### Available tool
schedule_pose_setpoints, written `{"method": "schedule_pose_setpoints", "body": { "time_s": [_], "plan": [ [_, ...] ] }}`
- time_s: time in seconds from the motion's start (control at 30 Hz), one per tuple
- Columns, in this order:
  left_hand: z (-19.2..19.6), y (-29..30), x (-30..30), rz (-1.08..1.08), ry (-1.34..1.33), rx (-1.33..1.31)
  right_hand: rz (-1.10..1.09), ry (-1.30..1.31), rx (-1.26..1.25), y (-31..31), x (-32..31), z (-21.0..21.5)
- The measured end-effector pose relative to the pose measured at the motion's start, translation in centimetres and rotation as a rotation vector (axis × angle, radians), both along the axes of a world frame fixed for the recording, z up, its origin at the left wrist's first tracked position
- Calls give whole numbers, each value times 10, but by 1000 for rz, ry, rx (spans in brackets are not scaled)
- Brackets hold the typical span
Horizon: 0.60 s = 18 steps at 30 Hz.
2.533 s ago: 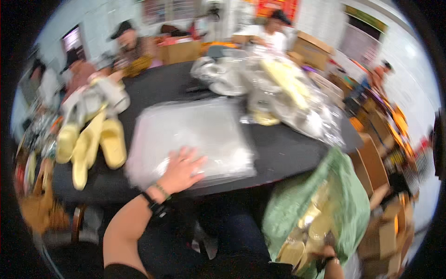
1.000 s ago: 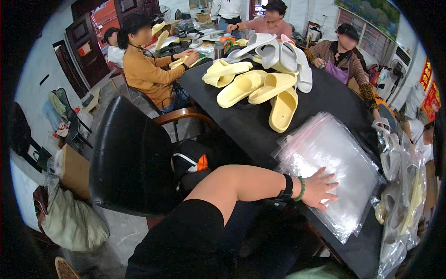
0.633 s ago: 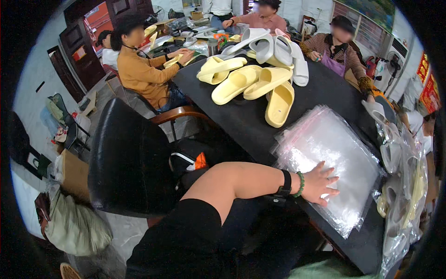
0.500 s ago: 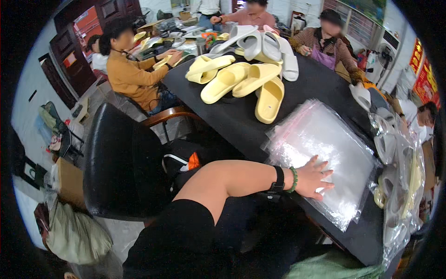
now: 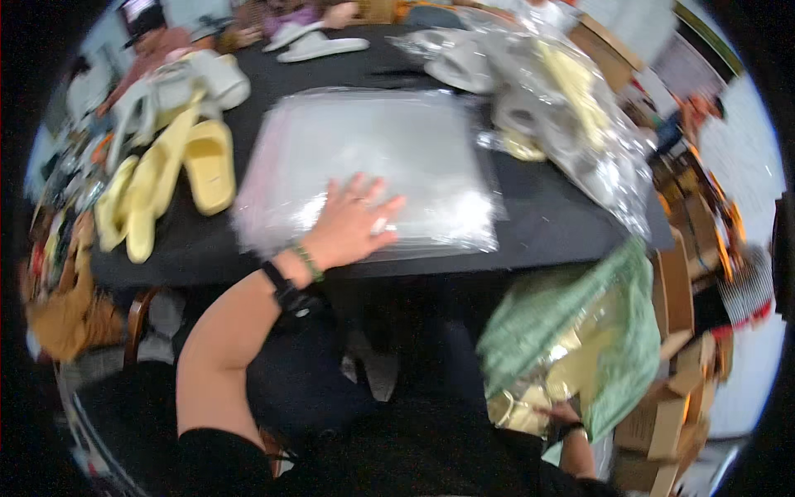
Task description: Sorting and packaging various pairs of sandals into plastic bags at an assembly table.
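Note:
A stack of clear plastic bags (image 5: 389, 141) with a pinkish edge on its left lies on the black table. My left hand (image 5: 352, 224), fingers spread, rests flat on the stack's near edge. Low on the right, my right hand (image 5: 566, 414) reaches into the mouth of a green woven sack (image 5: 617, 331). In that sack are pale yellow slippers (image 5: 584, 364) in clear wrapping, right by my right hand. Blur and the contents make its fingers hard to read, so its grip is unclear.
Loose yellow slides (image 5: 209, 166) and grey slides (image 5: 219, 79) are heaped at the table's left. Bagged grey and yellow slippers (image 5: 538, 108) cover its right end. Cardboard boxes (image 5: 654, 422) stand right of the sack. Co-workers sit along the far and left sides.
My view has swung to the right, bringing the green sack and my right hand into sight. My left hand still lies spread on the bag stack.

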<state>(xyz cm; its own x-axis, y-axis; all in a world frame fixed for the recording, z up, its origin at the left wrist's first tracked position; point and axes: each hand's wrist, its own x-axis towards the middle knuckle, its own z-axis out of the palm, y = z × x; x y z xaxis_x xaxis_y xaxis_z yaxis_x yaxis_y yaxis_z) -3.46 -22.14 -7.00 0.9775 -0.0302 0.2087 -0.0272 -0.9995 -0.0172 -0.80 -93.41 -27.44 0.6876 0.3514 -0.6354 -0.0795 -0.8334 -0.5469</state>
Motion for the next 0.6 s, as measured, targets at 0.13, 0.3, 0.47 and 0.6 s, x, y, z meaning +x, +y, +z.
{"method": "schedule_pose_setpoints", "body": {
  "time_s": [0.13, 0.3, 0.47, 0.6],
  "plan": [
    [6, -6, -12, 13, 66, -13, -144, 125, 111, 23, -4, 9],
    [3, -13, -3, 4, 88, -1, -39, 64, -12, 3, -18, -3],
    [5, -12, 0, 2, 155, 22, -104, 53, 23, 34, -14, 37],
    [-2, -5, 1, 29, 75, 103, -101, -176, -46, 56, -14, 86]
  ]
}}
